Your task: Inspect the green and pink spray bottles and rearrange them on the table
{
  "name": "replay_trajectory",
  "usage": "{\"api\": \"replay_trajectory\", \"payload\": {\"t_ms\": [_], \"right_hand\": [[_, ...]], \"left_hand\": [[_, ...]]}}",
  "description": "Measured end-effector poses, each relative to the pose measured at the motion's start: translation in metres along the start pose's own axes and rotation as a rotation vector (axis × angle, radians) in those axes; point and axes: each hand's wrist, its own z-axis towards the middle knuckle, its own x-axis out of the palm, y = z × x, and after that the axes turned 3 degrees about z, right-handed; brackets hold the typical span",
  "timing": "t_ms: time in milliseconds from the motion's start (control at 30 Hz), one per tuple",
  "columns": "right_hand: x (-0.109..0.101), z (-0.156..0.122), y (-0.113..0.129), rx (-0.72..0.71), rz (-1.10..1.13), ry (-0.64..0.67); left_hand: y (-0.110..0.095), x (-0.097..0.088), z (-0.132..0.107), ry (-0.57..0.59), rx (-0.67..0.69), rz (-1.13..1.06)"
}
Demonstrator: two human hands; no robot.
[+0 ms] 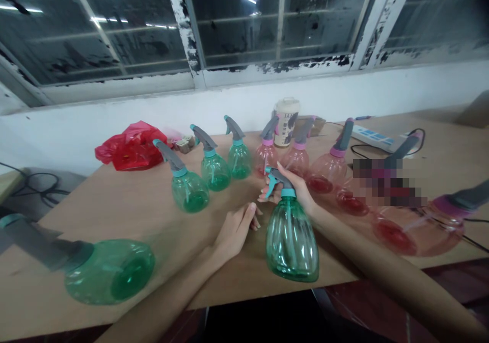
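My right hand (pixel 296 187) is wrapped round the grey trigger head of a green spray bottle (pixel 291 241), which stands upright near the front edge of the wooden table (pixel 114 205). My left hand (pixel 235 231) lies on the table just left of that bottle, fingers stretched forward and holding nothing. Behind them runs a row of spray bottles: three green ones (pixel 189 187) to the left and several pink ones (pixel 330 169) to the right.
Another green spray bottle (pixel 107 271) sits at the near left. A red plastic bag (pixel 132 147) lies at the back left, a paper cup (pixel 286 121) and a power strip (pixel 372 138) with cables at the back right. Windows rise behind the table.
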Motion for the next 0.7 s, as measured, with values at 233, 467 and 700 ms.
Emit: {"api": "replay_trajectory", "payload": {"t_ms": [233,467,700], "right_hand": [[-0.0024,0.0075,-0.0029,-0.001,0.065,-0.029],[-0.0039,0.0084,-0.0032,0.001,0.069,-0.061],[-0.0025,0.0064,-0.0024,-0.022,0.033,-0.046]], "left_hand": [[-0.0015,-0.0006,-0.0001,0.005,-0.008,0.014],[-0.0029,-0.0013,-0.001,0.01,0.007,0.004],[-0.0023,-0.0012,-0.0009,0.014,0.012,0.018]]}}
